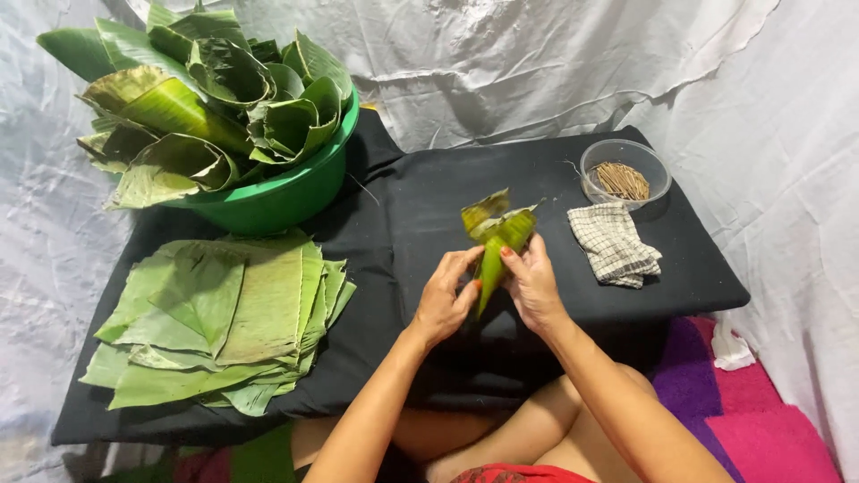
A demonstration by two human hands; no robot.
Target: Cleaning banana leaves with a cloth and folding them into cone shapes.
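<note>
Head view: leaf cone (495, 246) pinched between both hands' fingers (465, 264).

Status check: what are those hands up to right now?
Left hand and right hand both gripping a folded leaf cone. Cone upright over black cloth. Nothing in the way.

Glossy plastic green basin (295, 192) upper left; ribbed matt cut leaves (224, 313) lower left; matt black cloth (447, 179); woven checked rag (613, 243); clear plastic tub (625, 170) upper right.

A green banana-leaf cone (495, 246) stood upright, tip down, ragged open end pointing toward twelve o'clock, above the black worktop (447, 188), slightly right of centre.
</note>
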